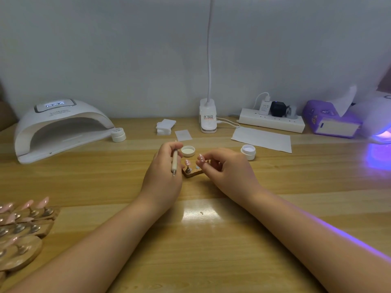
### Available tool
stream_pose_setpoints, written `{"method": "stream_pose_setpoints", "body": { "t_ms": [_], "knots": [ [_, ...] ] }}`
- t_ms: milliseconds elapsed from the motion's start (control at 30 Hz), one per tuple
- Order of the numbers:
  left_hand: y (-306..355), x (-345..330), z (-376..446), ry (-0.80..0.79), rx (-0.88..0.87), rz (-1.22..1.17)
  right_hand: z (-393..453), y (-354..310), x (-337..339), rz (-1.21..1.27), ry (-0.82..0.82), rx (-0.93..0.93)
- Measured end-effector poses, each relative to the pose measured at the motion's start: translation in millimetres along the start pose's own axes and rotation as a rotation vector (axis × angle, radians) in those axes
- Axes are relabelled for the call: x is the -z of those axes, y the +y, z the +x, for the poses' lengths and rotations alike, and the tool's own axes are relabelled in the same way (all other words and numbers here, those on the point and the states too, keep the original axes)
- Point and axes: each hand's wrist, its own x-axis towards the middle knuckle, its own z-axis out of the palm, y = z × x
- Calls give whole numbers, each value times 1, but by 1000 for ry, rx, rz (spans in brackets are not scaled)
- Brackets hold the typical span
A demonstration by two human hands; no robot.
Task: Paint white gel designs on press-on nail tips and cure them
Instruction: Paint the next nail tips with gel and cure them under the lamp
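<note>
On table: 2 gel jars [248, 151] | 2 lamps [61, 127] | 1 pen [174, 163]

Home nail desk: curing lamp [61, 125], wooden tabletop [211, 250].

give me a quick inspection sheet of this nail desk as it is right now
surface: wooden desk, glossy, violet glow at right edge
job's things: dotting tool in left hand; pink tip pinched in right hand; another tip on small stand; open gel jar, lid; white lamp; racks of tips at left
clutter: wipes, paper sheet, second jar, tissue box
grippers: left hand grips tool; right hand holds tip
cables: power strip with plugs, desk light lead
surroundings: plain wall, second lamp glowing violet
</note>
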Motion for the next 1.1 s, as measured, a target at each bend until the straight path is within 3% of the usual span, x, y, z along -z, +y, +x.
{"method": "stream_pose_setpoints", "body": {
  "t_ms": [600,1100],
  "knots": [
    [5,0,-1,8,15,1,9,4,-7,-130,-168,-107],
    [9,1,-2,10,33,3,6,3,-6,-148,-70,-110]
  ]
}}
